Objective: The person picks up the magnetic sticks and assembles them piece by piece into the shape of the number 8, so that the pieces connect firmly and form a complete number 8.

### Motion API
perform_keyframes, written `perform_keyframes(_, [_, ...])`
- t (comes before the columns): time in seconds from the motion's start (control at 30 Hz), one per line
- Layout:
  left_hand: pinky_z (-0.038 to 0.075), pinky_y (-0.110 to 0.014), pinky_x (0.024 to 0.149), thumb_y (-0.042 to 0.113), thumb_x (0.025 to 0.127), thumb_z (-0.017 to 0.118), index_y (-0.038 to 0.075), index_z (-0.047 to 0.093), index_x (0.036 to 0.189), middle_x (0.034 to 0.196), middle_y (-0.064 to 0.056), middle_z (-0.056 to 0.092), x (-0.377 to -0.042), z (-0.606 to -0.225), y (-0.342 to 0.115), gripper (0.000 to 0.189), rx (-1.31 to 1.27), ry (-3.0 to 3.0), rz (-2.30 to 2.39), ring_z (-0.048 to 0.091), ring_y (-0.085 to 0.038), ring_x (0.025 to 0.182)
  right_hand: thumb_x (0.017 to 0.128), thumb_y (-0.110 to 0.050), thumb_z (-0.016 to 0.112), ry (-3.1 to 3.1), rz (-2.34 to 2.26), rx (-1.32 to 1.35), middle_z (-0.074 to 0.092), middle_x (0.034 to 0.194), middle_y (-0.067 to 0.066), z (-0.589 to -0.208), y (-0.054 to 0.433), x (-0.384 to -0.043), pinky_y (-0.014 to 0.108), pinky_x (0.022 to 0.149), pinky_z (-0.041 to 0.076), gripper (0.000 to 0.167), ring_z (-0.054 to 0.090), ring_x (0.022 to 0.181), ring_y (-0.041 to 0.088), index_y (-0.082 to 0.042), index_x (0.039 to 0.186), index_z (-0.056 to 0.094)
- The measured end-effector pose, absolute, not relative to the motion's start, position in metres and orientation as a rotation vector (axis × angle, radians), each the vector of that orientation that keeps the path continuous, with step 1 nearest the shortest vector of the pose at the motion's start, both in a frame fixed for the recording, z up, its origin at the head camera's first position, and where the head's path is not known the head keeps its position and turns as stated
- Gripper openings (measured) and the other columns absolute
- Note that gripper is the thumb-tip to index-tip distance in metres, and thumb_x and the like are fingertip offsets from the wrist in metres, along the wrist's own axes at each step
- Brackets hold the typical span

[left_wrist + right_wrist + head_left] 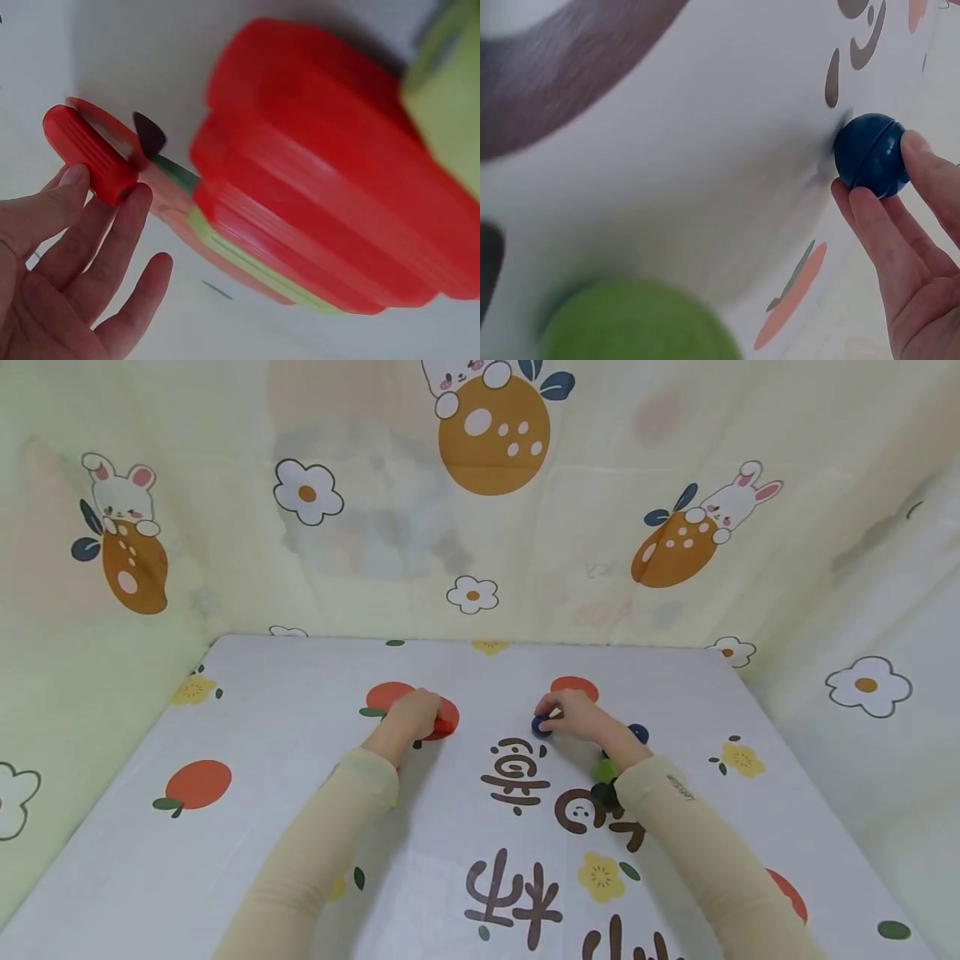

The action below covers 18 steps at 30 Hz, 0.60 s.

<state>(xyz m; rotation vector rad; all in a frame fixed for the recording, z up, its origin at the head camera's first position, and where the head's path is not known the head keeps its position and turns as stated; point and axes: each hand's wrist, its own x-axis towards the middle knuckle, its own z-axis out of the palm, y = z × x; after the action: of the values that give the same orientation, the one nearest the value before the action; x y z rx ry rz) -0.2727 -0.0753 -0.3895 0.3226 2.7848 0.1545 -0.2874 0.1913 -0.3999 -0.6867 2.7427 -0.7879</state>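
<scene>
In the head view, your two hands face each other across the middle of the table, and each held thing lies on its hand's inner side, in the space between them; your left hand [415,714] pinches a short red ribbed piece [86,154] between thumb and fingertips, with one finger standing free; the piece's long axis slants from upper left to lower right in the left wrist view; your right hand [573,712] pinches a dark blue ball [870,154], split by a seam, between thumb and fingers, so neither hand opens wider than what it grips; whether either thing touches the cloth, you cannot tell; the left hand is nearer a large red ridged object [315,165], while the right forearm partly covers a green piece [606,769] and black pieces [603,795], with a second blue ball [638,732] just beyond the wrist; the surface is a white tablecloth [285,860] printed with red fruit, yellow flowers and brown characters; pale curtains [375,552] patterned with rabbits enclose its far edge and both sides.
</scene>
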Motion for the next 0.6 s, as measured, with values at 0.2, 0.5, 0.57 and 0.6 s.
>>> perform_keyframes(0.2, [0.046, -0.029, 0.073, 0.007, 0.087, 0.059, 0.012, 0.064, 0.108, 0.095, -0.005, 0.055, -0.272, -0.388, -0.064, 0.022, 0.276, 2.756, 0.245, 0.05, -0.02, 0.089, 0.08, -0.007, 0.069, 2.715, -0.837, -0.618, 0.063, 0.098, 0.013, -0.402, 0.183, -0.289, 0.037, 0.082, 0.048, 0.022, 0.059, 0.092, 0.028, 0.0, 0.1, 0.063])
perform_keyframes(0.5, [0.045, -0.029, 0.075, 0.01, 0.086, 0.062, 0.009, 0.064, 0.102, 0.088, -0.005, 0.057, -0.279, -0.39, -0.05, 0.016, 0.334, 2.76, 0.215, 0.051, -0.021, 0.084, 0.081, -0.009, 0.069, 2.695, -0.958, -0.551, 0.063, 0.102, 0.015, -0.41, 0.174, -0.292, 0.037, 0.084, 0.047, 0.026, 0.059, 0.097, 0.028, 0.001, 0.104, 0.064])
perform_keyframes(0.57, [0.045, -0.03, 0.075, 0.009, 0.086, 0.061, 0.01, 0.065, 0.103, 0.088, -0.005, 0.058, -0.279, -0.39, -0.047, 0.017, 0.349, 2.763, 0.224, 0.051, -0.02, 0.084, 0.081, -0.009, 0.069, 2.684, -1.0, -0.538, 0.063, 0.103, 0.015, -0.412, 0.172, -0.292, 0.036, 0.083, 0.048, 0.026, 0.059, 0.098, 0.028, 0.001, 0.104, 0.064])
perform_keyframes(0.6, [0.045, -0.03, 0.075, 0.008, 0.087, 0.059, 0.01, 0.065, 0.103, 0.089, -0.005, 0.058, -0.279, -0.389, -0.046, 0.018, 0.35, 2.763, 0.234, 0.051, -0.02, 0.085, 0.081, -0.009, 0.069, 2.681, -1.017, -0.533, 0.063, 0.104, 0.015, -0.413, 0.171, -0.292, 0.036, 0.083, 0.048, 0.026, 0.059, 0.098, 0.028, 0.001, 0.105, 0.064])
